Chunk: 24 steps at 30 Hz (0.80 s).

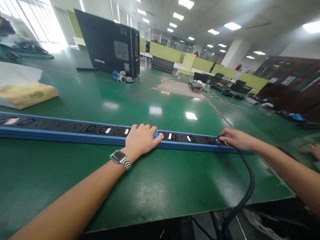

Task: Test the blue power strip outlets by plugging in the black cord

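Note:
A long blue power strip with a black socket face lies across the green table. It carries several sockets and small white stickers. My left hand, with a metal-banded watch on its wrist, lies across the strip near its middle and grips it, fingers over the far edge. Towards the strip's right end, my right hand pinches a black plug at one of the sockets. My fingers partly cover it, so how deep it sits cannot be seen. From there a thick black cable curves down past the table edge.
Behind the strip stand a black computer case and blue-grey gloves. A yellow tissue pack lies at the left. Another person's hand is at the right edge. The green table ends at its front edge below me.

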Each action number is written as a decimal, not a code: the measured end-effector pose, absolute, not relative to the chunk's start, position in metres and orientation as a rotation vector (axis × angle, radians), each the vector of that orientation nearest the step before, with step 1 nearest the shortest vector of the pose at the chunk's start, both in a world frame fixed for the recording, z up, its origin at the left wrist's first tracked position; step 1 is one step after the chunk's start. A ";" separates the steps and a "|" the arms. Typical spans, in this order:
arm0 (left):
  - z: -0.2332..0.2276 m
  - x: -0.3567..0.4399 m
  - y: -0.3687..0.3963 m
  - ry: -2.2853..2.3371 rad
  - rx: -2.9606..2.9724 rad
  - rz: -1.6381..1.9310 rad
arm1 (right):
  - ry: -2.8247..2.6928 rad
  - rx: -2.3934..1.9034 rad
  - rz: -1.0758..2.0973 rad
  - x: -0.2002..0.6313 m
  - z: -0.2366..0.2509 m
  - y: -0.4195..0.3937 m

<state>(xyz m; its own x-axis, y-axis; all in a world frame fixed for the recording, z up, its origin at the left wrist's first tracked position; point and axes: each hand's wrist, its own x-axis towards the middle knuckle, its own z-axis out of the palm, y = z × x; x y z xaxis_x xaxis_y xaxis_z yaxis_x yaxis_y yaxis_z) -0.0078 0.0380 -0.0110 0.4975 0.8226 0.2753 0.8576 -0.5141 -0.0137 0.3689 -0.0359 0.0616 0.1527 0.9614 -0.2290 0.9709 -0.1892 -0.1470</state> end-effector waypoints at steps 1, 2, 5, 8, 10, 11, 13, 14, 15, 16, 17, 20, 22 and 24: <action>-0.011 -0.008 0.038 -1.465 -2.585 -0.349 | 1.980 2.388 -0.433 0.375 0.059 -0.040; -0.011 -0.007 0.038 -1.466 -2.584 -0.347 | 1.977 2.406 -0.424 0.377 0.055 -0.043; -0.011 -0.007 0.036 -1.467 -2.584 -0.341 | 1.991 2.368 -0.223 0.371 0.039 -0.047; -0.010 -0.008 0.035 -1.467 -2.578 -0.339 | 2.042 2.317 0.018 0.359 0.029 -0.047; -0.010 -0.008 0.035 -1.465 -2.584 -0.336 | 2.094 2.338 0.071 0.362 0.033 -0.049; -0.010 -0.008 0.036 -1.462 -2.594 -0.332 | 2.118 2.390 0.081 0.368 0.039 -0.050; -0.009 -0.008 0.036 -1.454 -2.609 -0.331 | 2.132 2.550 0.086 0.391 0.054 -0.056; -0.009 -0.008 0.037 -1.455 -2.611 -0.335 | 2.092 2.671 0.102 0.405 0.061 -0.060; -0.009 -0.008 0.037 -1.457 -2.609 -0.340 | 2.046 2.720 0.049 0.420 0.066 -0.065; -0.009 -0.008 0.037 -1.460 -2.606 -0.345 | 1.960 2.715 -0.039 0.436 0.068 -0.071; -0.009 -0.008 0.037 -1.460 -2.603 -0.347 | 1.891 2.676 -0.154 0.449 0.066 -0.077; -0.009 -0.008 0.036 -1.443 -2.603 -0.341 | 1.881 2.654 -0.223 0.480 0.043 -0.088; -0.008 -0.008 0.036 -1.434 -2.604 -0.337 | 1.901 2.697 -0.041 0.489 0.024 -0.086; -0.008 -0.008 0.036 -1.436 -2.605 -0.329 | 1.928 2.667 0.090 0.493 0.011 -0.079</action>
<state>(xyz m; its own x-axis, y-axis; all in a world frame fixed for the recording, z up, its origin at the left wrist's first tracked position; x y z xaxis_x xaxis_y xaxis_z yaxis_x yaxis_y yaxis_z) -0.0085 0.0360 -0.0080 0.5181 0.8144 0.2615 0.8470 -0.5310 -0.0242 0.4928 -0.0786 0.0112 0.3163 0.9394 0.1319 0.9477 -0.3065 -0.0891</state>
